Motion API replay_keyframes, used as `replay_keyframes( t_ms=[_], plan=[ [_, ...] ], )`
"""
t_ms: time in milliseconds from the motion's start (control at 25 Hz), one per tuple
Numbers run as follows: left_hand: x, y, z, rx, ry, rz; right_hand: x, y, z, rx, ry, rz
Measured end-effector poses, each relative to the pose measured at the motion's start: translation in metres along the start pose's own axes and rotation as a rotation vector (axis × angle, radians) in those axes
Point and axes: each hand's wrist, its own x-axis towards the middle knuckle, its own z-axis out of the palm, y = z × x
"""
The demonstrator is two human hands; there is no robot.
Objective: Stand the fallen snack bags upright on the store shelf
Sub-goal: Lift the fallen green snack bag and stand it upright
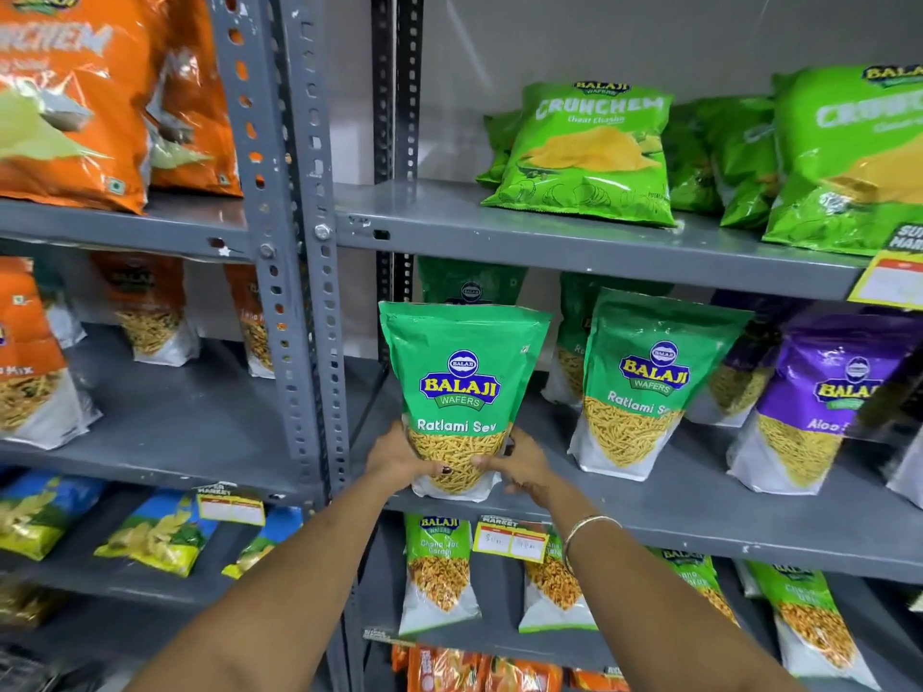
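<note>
A green Ratlami Sev bag (462,372) stands upright at the front left of the grey middle shelf (699,511). My left hand (399,459) grips its lower left side and my right hand (519,467) grips its lower right side, thumbs across the front. A second green Ratlami Sev bag (644,387) stands upright to the right, and more green bags show behind both. A purple Aloo bag (819,407) stands further right.
A grey perforated upright post (304,272) rises just left of the held bag. Light green Crunchem bags (589,152) sit on the shelf above. Chana bags (437,571) stand on the shelf below, behind a yellow price tag (509,539). Orange bags (70,97) fill the left rack.
</note>
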Motion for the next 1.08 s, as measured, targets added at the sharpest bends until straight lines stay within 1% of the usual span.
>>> replay_keyframes(
  t_ms=[480,600,680,760,800,840,920,960,1000,1080],
  plan=[
    [0.009,-0.009,0.001,-0.019,-0.022,-0.003,-0.003,0.000,0.001,-0.064,0.023,0.009],
    [0.008,-0.010,0.001,-0.004,-0.037,0.001,0.000,-0.002,-0.001,-0.089,-0.032,0.005],
    [0.010,-0.008,-0.002,0.078,-0.097,-0.061,0.003,-0.001,-0.004,-0.125,-0.067,0.006],
    [0.012,-0.005,-0.006,0.282,-0.141,-0.197,0.006,0.005,-0.014,-0.220,-0.041,0.033],
    [0.012,-0.001,-0.008,0.409,-0.178,-0.258,0.007,0.010,-0.023,-0.284,-0.020,0.061],
    [0.010,0.005,-0.007,0.513,-0.258,-0.295,0.007,0.016,-0.034,-0.360,0.009,0.091],
    [0.001,0.018,0.006,0.605,-0.523,-0.372,0.006,0.031,-0.063,-0.508,0.079,0.164],
    [-0.003,0.027,0.018,0.597,-0.638,-0.378,0.005,0.040,-0.081,-0.556,0.129,0.201],
    [-0.007,0.034,0.032,0.537,-0.727,-0.373,0.004,0.048,-0.099,-0.574,0.185,0.231],
    [-0.011,0.051,0.063,0.338,-0.872,-0.363,0.002,0.064,-0.134,-0.530,0.295,0.285]
  ],
)
